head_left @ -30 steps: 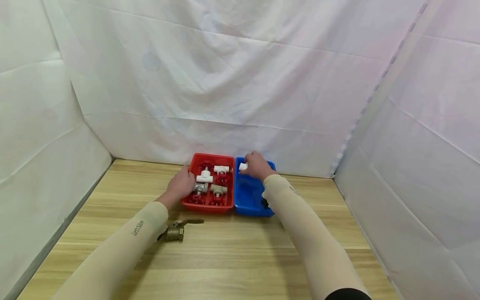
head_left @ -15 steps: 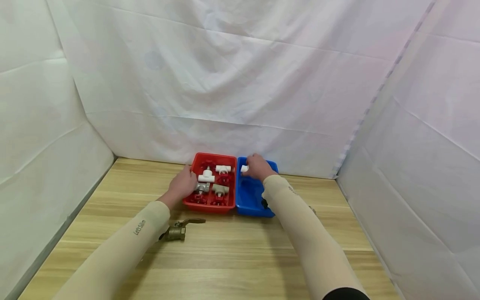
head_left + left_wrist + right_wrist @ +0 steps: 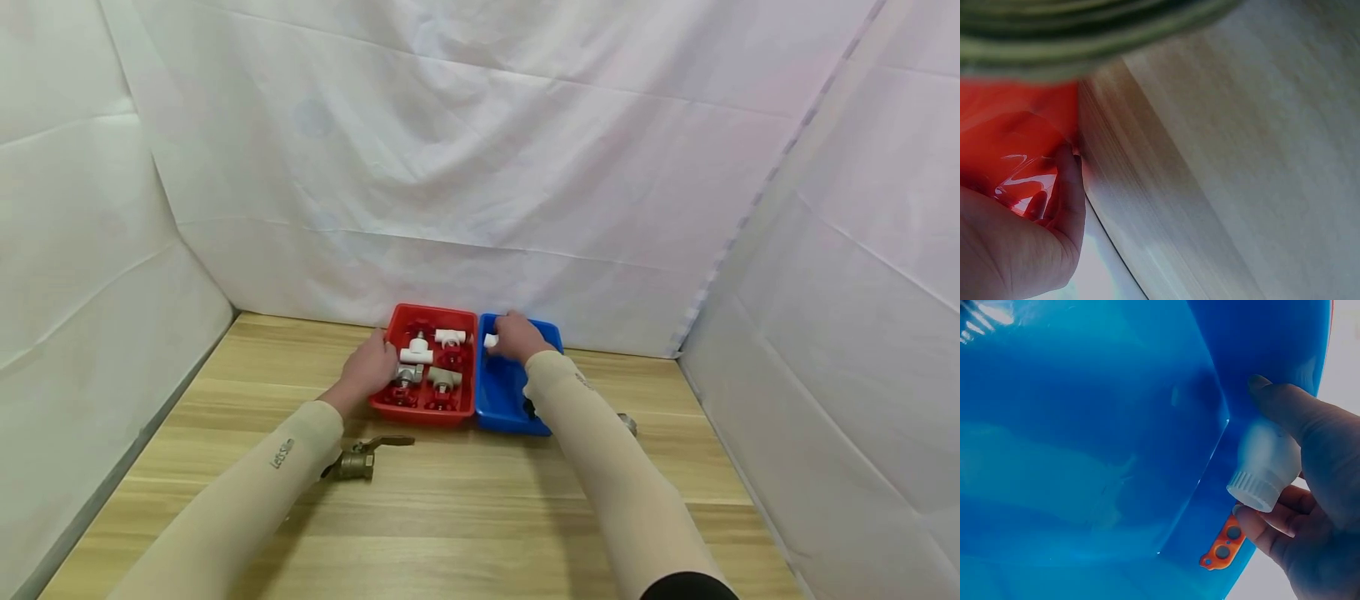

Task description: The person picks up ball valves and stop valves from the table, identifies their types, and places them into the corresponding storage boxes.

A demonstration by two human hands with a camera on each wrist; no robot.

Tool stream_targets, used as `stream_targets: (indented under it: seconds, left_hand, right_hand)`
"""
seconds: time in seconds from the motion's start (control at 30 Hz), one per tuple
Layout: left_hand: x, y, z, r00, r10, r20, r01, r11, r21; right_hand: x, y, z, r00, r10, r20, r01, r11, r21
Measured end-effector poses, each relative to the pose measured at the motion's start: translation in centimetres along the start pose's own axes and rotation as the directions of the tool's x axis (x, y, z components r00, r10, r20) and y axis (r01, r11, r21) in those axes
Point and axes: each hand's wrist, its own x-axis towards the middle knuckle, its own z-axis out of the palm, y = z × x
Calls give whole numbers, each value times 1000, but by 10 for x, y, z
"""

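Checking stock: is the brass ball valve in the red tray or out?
Out: the brass ball valve lies on the table in front of the red tray.

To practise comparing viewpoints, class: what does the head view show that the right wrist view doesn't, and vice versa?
Only the head view: the left hand gripping the red tray, and the brass valve on the table.
Only the right wrist view: the orange strip and the ribbing on the white fitting.
Both: the right hand holding that fitting, and the blue tray.
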Motion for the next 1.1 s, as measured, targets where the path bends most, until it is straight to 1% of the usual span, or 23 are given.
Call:
stream_targets:
  seconds: [0.1,0.2,0.23,0.33,0.4,0.43,0.5,0.63,0.67,0.8,0.9,1.1]
  left_hand:
    - [-1,1,-2,1000,-16,13,16,1000,-7]
    - [-2,0,-1,1000,-14,2,14,1000,0]
    - [-9,9,-4,999,-36,3,36,999,13]
    - [-10,9,-3,1000,-30,-6,30,999,10]
    - [-11,9,-3,999,-35,0,35,999,1]
    - [-2,-2,0,1000,-15,0,15,1000,-19]
    - [-2,-2,1,1000,-16,4,16,1000,-23]
    - [-3,-3,3,1000,-6,-11,6,1000,-16]
    - [-13,9,0,1000,-28,-11,28,1000,1]
    - [-14,11,3,999,-22,-26,23,1000,16]
    - [-15,12,3,999,-11,-32,12,999,31]
    - [-16,13,2,1000,-7,-30,8,999,37]
  right_hand:
    - [-1,-3,-1,1000,-7,22,7,1000,-15]
    - [1,-5,-2,999,5,45,-3,1000,-30]
    - [1,-6,-2,999,6,50,-4,1000,-30]
    - [2,-6,0,997,18,71,-17,1000,-20]
    - [3,-4,3,996,20,84,-19,1000,-11]
    - [4,-3,4,996,17,87,-16,1000,-11]
    - [6,-1,5,995,22,96,-21,1000,-5]
    - [5,1,6,995,18,100,-17,1000,-4]
    - [5,1,6,995,17,102,-16,1000,-6]
    - [3,1,7,995,10,101,-8,1000,-21]
    - [2,2,8,996,5,91,-4,1000,-14]
    - [2,4,11,996,4,94,-3,1000,-8]
